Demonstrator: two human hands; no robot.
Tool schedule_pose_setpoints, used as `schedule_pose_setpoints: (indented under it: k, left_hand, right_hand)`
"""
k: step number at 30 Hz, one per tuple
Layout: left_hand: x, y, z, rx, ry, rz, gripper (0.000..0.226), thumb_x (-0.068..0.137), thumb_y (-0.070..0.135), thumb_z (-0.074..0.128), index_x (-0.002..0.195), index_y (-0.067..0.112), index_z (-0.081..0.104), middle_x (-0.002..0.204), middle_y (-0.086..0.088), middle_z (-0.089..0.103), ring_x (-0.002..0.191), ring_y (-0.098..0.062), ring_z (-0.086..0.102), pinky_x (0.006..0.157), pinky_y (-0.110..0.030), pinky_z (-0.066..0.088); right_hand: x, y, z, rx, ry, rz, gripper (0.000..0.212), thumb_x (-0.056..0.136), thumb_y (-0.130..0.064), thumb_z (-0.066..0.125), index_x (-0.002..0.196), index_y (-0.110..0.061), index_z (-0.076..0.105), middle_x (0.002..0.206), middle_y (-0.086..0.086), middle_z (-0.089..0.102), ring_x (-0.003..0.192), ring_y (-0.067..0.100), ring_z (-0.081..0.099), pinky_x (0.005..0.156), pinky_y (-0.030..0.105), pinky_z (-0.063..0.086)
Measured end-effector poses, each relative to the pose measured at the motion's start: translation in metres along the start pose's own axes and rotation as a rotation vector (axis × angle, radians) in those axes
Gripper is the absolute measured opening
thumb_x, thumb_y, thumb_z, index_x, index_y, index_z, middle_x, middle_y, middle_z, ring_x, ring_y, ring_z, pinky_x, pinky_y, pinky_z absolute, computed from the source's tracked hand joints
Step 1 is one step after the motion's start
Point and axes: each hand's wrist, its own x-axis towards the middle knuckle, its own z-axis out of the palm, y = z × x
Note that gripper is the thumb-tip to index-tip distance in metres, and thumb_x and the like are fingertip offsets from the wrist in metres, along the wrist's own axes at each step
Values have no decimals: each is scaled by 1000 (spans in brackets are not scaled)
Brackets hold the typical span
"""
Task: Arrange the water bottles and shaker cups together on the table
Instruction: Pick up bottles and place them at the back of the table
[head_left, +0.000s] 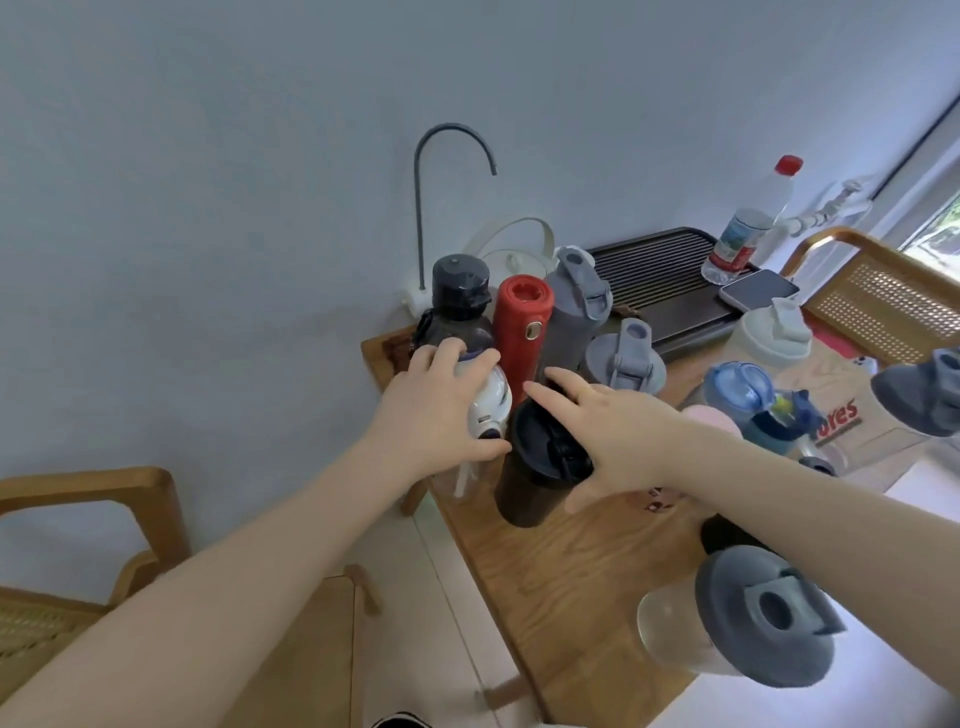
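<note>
The left hand (431, 410) wraps its fingers (480, 361) around the white lid of a clear bottle (485, 405) standing at the table's (561, 571) left edge. Just beside it, touching or nearly so, a black cup (535, 478) stands upright; the right hand (618, 436) lies over its lid, fingers spread and curled loosely on the rim, thumb down the cup's right side. Whether this hand truly grips the cup I cannot tell.

Behind these two, close together near the far left corner, stand a dark bottle (460, 306), a red flask (522, 327) and a tall grey shaker (574, 312), with a shorter grey shaker (626, 361) to their right. A blue-lidded bottle (743, 395) and a pale shaker (774, 332) stand well apart toward the right edge. A clear shaker (748, 623) with a grey lid stands at the near edge. A slatted tray (665, 280) sits along the far edge, carrying a plastic bottle (748, 228) and a phone (758, 291).
</note>
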Motion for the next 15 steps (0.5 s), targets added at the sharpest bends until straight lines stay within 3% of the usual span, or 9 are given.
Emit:
schedule_pose_setpoints:
  k: [3,7,15]
  left_hand:
    - [-1,-3,2,-50,-5,1,89,67,56,68,139,29,23,140,-4,28,129,-27,25,95,-40,44]
    - [-1,-3,-2,-52,-31,-38,88,65,51,71,137,29,25,134,-2,30,128,-25,27,91,-38,46]
    - [3,6,0,-103,-28,-157,87,62,40,71,135,28,24,134,-4,26,127,-27,27,91,-42,48]
  right_hand:
    - [6,0,14,29,51,-17,113,66,-56,72,146,-36,-5,158,9,-10,131,36,38,98,44,48]
    - [13,4,17,1,123,-60,95,69,-50,70,142,-33,12,155,14,4,121,37,46,92,42,48]
    - [33,13,12,-23,208,-48,98,68,-53,70,144,-27,12,153,20,13,124,39,43,104,44,37]
